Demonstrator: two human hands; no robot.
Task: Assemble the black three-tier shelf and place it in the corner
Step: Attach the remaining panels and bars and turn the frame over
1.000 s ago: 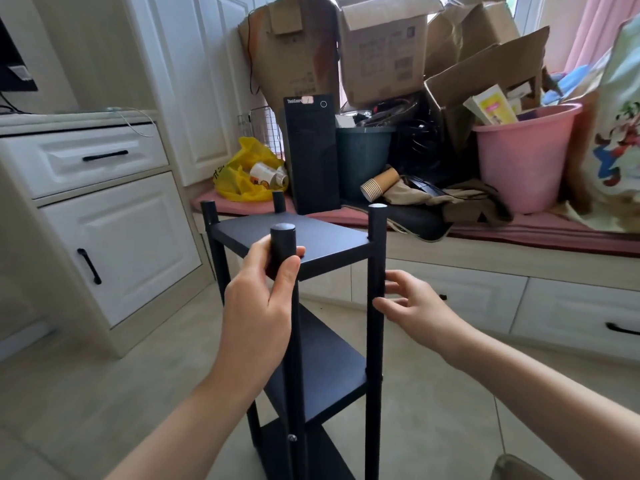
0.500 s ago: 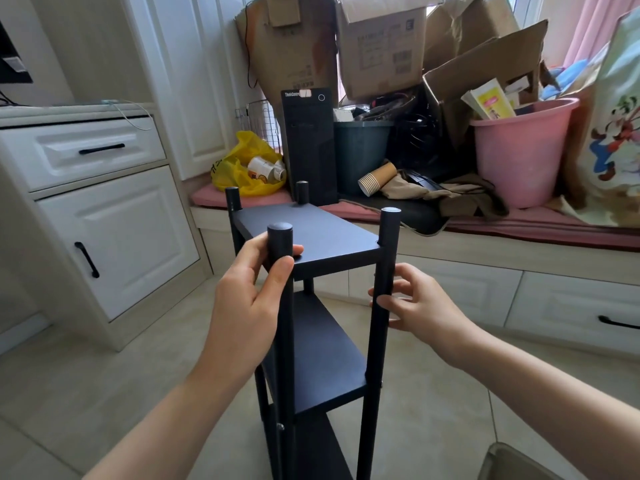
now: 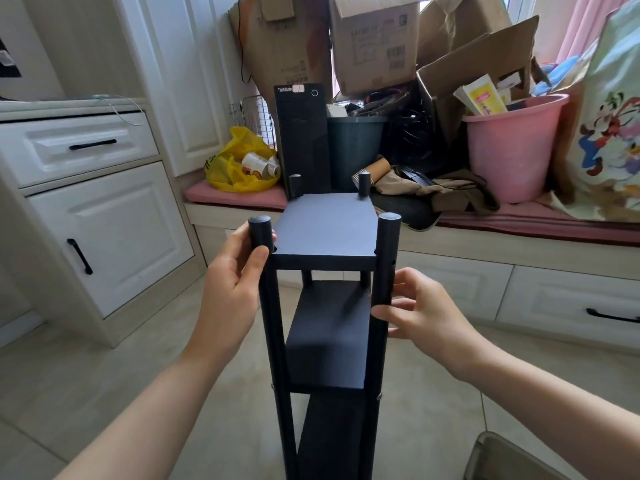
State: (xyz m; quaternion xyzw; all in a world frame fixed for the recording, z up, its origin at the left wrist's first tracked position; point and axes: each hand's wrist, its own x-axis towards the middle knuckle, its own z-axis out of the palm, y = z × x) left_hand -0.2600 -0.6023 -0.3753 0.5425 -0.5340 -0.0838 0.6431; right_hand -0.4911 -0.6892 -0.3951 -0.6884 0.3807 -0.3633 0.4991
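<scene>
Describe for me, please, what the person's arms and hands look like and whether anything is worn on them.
Both are bare. The left hand and right hand wear no gloves, and no ring shows on the fingers in view. The left forearm and right forearm carry no sleeve, watch or bracelet up to the frame's edge. No markings show.

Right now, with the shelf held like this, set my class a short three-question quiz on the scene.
1. True or false: the left hand grips a front post of the shelf.
2. Which stands behind the shelf? A. pink bucket B. red kettle C. green ladder
3. Fill in: the right hand holds the front ____ post.
Key: 1 true; 2 A; 3 right.
</scene>
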